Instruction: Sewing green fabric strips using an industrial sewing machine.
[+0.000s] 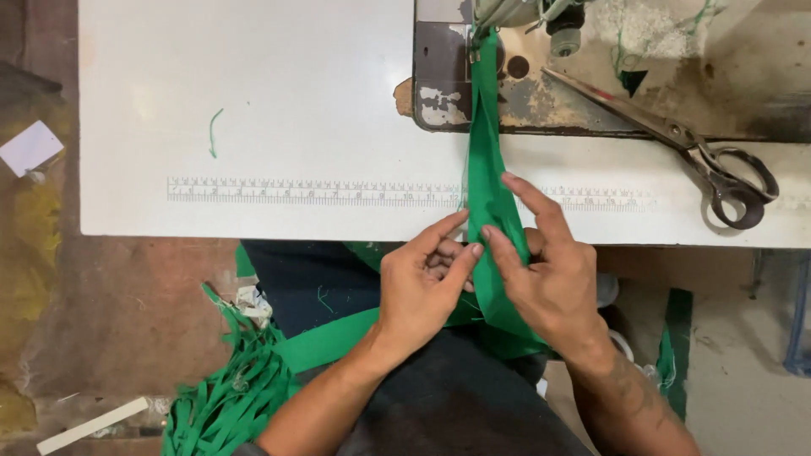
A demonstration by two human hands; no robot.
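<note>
While a heap of green strips (pixel 228 397) lies on the floor at left, left hand (pixel 420 287) and right hand (pixel 545 274) pinch the green fabric strip (pixel 487 181) between fingers at the desk (pixel 253 101) edge; scissors (pixel 684 139) rest right.

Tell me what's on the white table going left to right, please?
Small green thread → printed ruler strip → green fabric strip → scissors.
</note>
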